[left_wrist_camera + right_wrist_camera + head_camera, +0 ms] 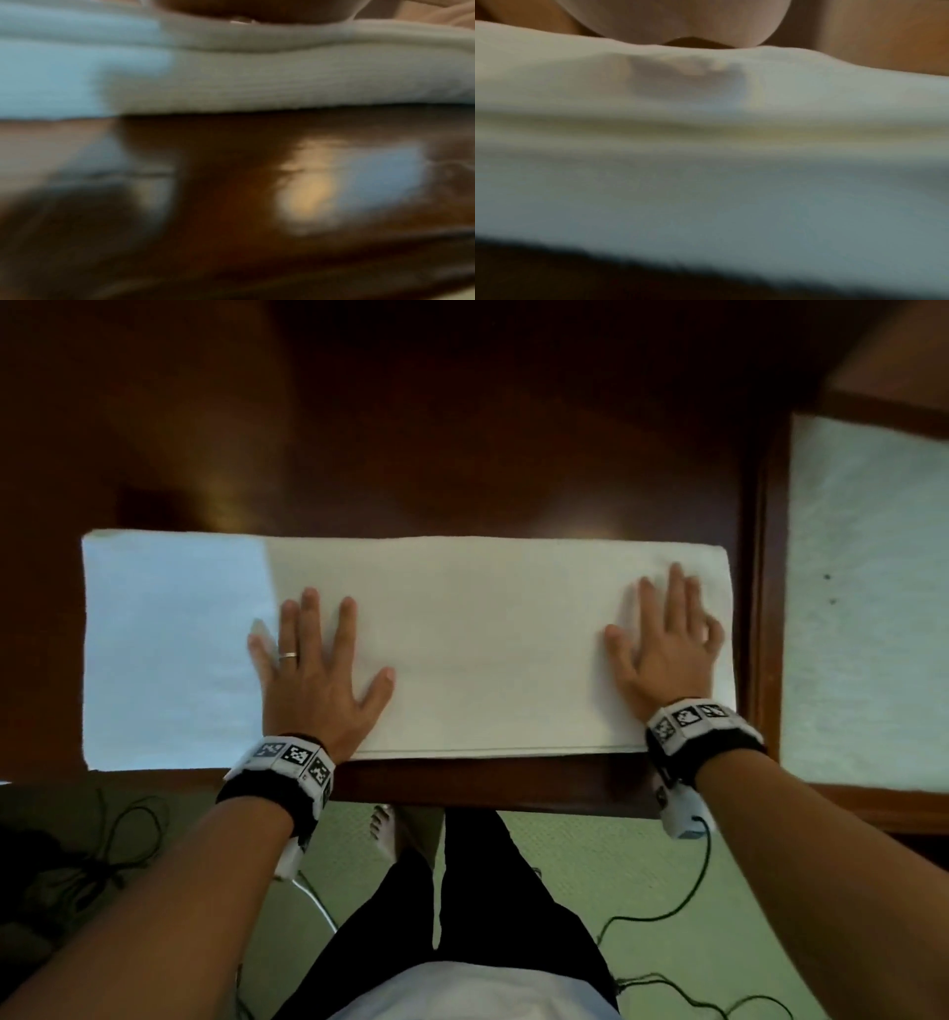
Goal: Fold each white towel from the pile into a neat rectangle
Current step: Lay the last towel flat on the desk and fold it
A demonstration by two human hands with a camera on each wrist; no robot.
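While the towel (488,629) already lies folded into a long strip along the near edge of the tabletop (462,454), you still have to bring its ends together to make the rectangle. Its long axis runs left to right, parallel to that edge. Your left hand (313,675) lies flat left of the middle, fingers spread, grasping nothing. Your right hand (667,649) presses flat near the right end. Beyond the right edge lies more white cloth (868,608), perhaps the pile.

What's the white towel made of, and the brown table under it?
The white towel looks like soft woven cotton, matte: the left wrist view shows fine ribbed texture. The table seems to be dark polished wood, perhaps varnished, since it mirrors patches of light.
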